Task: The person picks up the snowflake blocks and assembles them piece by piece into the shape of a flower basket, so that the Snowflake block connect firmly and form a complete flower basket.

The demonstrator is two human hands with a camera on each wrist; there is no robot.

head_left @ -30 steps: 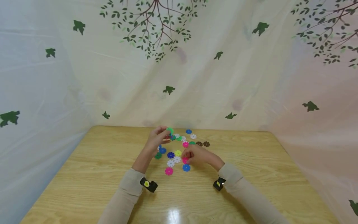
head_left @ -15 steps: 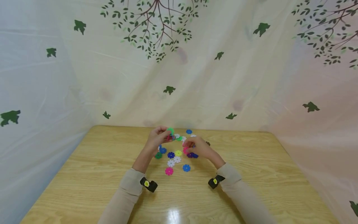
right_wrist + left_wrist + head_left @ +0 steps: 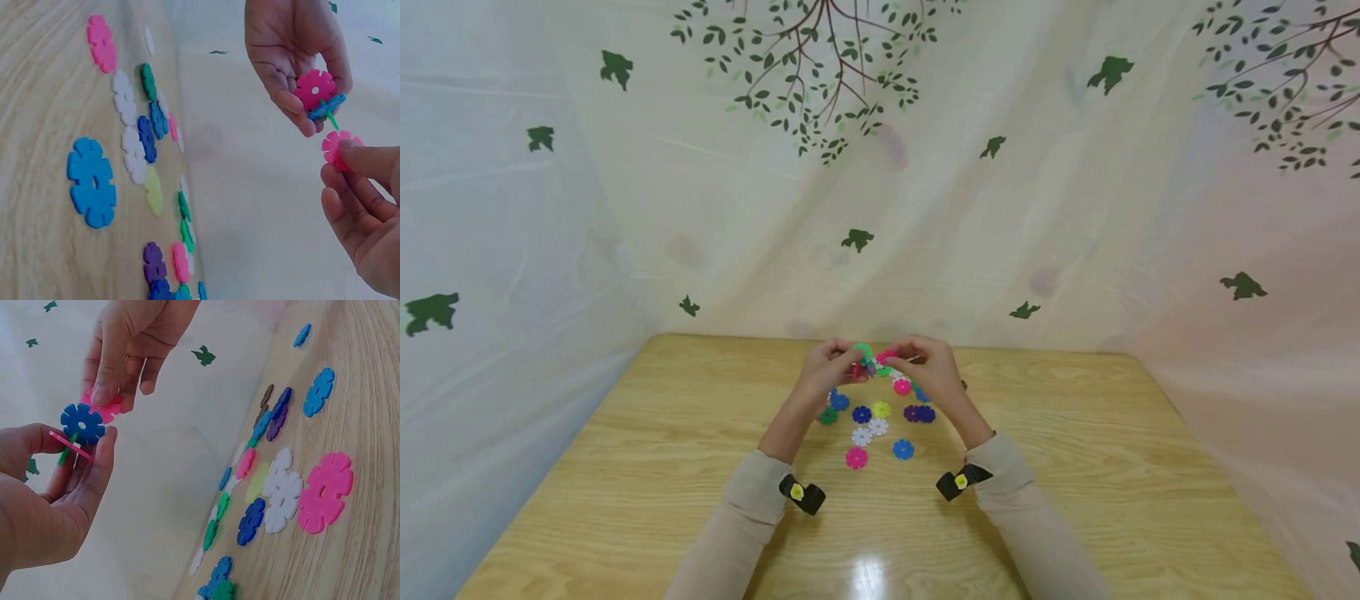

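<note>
Looks like a curtained booth (image 3: 745, 250), hung with branch-printed cloth (image 3: 940, 275) from nine to three o'clock, wood-grained table (image 3: 647, 475) at six

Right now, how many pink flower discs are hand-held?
2: first pink disc in the left hand; second pink disc pinched by the right hand. Fingers may hide more.

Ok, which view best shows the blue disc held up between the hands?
The left wrist view: the blue disc shows its flat face nearly whole there. The right wrist view shows it steeply tilted; the head view, at most a small blue sliver.
</note>
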